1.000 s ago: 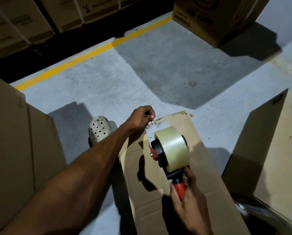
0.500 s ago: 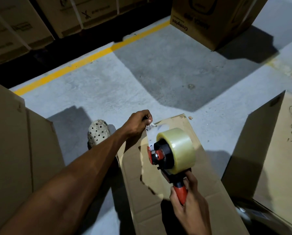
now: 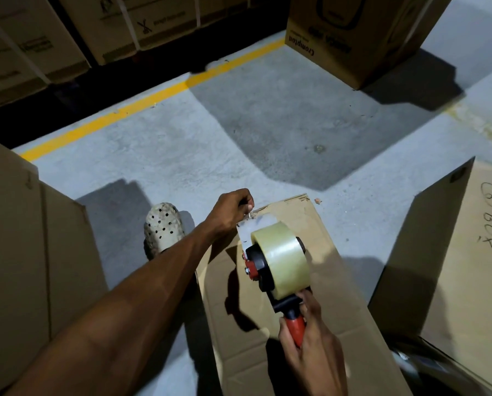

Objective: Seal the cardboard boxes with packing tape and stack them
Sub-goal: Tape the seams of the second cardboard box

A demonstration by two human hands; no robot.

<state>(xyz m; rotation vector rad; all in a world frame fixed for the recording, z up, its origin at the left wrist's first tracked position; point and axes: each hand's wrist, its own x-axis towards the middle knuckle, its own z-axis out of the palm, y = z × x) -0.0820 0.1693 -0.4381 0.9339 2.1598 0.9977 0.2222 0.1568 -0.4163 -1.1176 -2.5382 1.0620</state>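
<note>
Cardboard box point(image 3: 290, 284), flattened on the floor, runs lengthwise away from the person, under both hands. Tape dispenser point(image 3: 276, 267) hovers mid-panel, right hand point(image 3: 310, 347) gripping its red handle. Left hand point(image 3: 233, 210), nearer the far edge, pinches the tape end point(image 3: 249, 225).

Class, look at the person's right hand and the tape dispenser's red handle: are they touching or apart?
Touching. The head view shows the right hand with its fingers wrapped around the red handle of the tape dispenser, no gap between them.
</note>
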